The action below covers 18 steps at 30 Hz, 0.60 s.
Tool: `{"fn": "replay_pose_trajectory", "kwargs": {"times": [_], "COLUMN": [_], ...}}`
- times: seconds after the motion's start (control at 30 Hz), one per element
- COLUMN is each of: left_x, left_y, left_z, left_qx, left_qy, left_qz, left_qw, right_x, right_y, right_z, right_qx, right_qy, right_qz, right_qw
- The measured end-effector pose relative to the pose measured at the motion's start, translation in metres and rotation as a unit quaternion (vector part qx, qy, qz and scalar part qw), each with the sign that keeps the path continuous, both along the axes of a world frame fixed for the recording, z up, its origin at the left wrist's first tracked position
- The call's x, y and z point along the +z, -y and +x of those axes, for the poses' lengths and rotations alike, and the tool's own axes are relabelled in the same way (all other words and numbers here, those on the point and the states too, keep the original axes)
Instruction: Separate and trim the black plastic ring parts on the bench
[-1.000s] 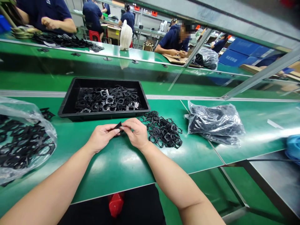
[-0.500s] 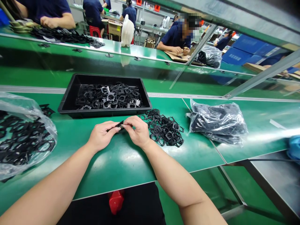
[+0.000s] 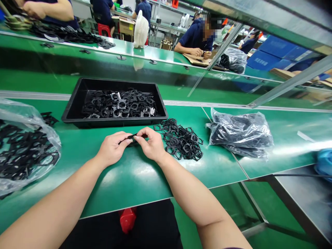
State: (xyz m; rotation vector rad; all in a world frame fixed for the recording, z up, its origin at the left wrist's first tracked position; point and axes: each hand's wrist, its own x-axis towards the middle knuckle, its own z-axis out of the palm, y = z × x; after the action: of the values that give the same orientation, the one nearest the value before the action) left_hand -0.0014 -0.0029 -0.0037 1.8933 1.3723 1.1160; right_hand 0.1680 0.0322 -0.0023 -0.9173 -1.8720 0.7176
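My left hand point(image 3: 112, 148) and my right hand point(image 3: 150, 143) meet over the green table, fingertips almost touching. Between them is a small black part point(image 3: 132, 136), pinched by the fingers of both hands; its shape is mostly hidden. Just behind the hands stands a black tray point(image 3: 114, 122) with many black frame-like pieces point(image 3: 133, 103) and a few shinier ones in it. A loose pile of black ring-shaped parts point(image 3: 183, 140) lies right beside my right hand.
An open clear bag of black parts point(image 3: 26, 152) lies at the left, a closed plastic bag point(image 3: 240, 133) at the right. Past the green divider are a white fan-like object point(image 3: 140, 31) and people at work. A metal post point(image 3: 290, 81) slants at the right.
The view has shifted slightly. Both hands stay together in nearly the same place, and the black part between them now lies flatter.
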Motion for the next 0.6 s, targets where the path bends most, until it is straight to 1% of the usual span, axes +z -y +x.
{"fn": "replay_pose_trajectory", "kwargs": {"times": [0.07, 0.13, 0.3, 0.37, 0.43, 0.53, 0.6], "left_x": [-0.0008, -0.0029, -0.0092, -0.0090, -0.0070, -0.0030, -0.0020], "left_y": [-0.0005, -0.0013, -0.0025, -0.0022, -0.0016, -0.0008, -0.0006], "left_z": [-0.0003, -0.0006, -0.0019, -0.0023, -0.0024, -0.0020, -0.0018], "left_qx": [-0.008, -0.006, 0.013, 0.012, 0.008, -0.008, -0.018], "left_qy": [-0.023, -0.020, 0.016, 0.009, -0.006, -0.032, -0.035], "left_qz": [-0.003, -0.008, -0.024, -0.018, -0.006, 0.012, 0.016], "left_qw": [1.000, 1.000, 0.999, 1.000, 1.000, 0.999, 0.999], "right_x": [-0.0018, -0.0027, 0.0013, 0.0026, 0.0018, -0.0024, -0.0051], "right_y": [0.0000, -0.0005, -0.0018, -0.0016, -0.0011, -0.0003, 0.0002], "right_z": [-0.0006, -0.0005, 0.0017, 0.0021, 0.0016, -0.0003, -0.0017], "right_qx": [0.001, 0.008, 0.023, 0.027, 0.019, 0.005, 0.011], "right_qy": [-0.015, -0.019, 0.011, 0.024, 0.020, -0.023, -0.048], "right_qz": [-0.041, -0.042, 0.056, 0.069, 0.049, -0.038, -0.089], "right_qw": [0.999, 0.999, 0.998, 0.997, 0.998, 0.999, 0.995]}}
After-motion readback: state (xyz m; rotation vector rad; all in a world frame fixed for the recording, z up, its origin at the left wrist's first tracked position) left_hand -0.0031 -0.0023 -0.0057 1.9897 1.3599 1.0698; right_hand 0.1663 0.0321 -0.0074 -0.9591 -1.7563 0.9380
